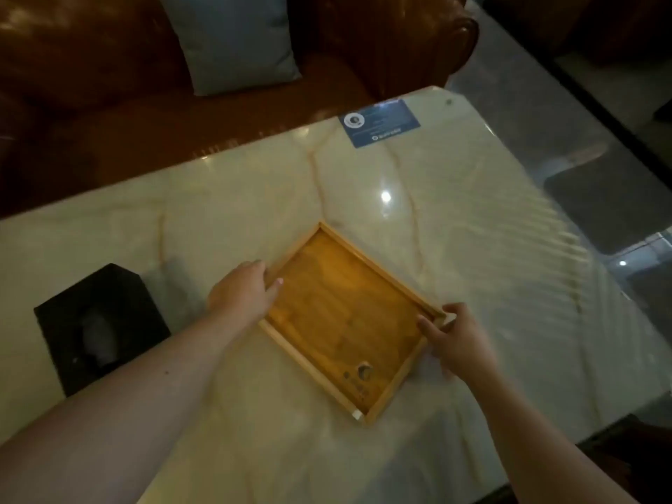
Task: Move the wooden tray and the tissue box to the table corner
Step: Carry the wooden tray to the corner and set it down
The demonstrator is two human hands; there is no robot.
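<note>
Wooden tray (349,314) is lying mid-table (472,212) while we are clamping its opposite rims: left hand (242,291) thumb over one edge, right hand (454,340) fingers curled on the corner; tissue box (100,325) is sitting left.

The scene is dim and warm-toned, with soft overall blur and blocky compression smear. The polished marble table (418,220) is the brightest surface; one small round glare spot sits on it just beyond the wooden tray (345,314), reflecting a lamp overhead. To the right of the table, pale rippled streaks of reflected light cross its surface toward the glossy floor. The sofa (381,38) behind the table sinks into deep brown shadow with faint sheen. Left of the tray, the tissue box (98,325) is nearly black, its detail lost. Wide-angle distortion bends the table edges and stretches both forearms near the lower corners.
</note>
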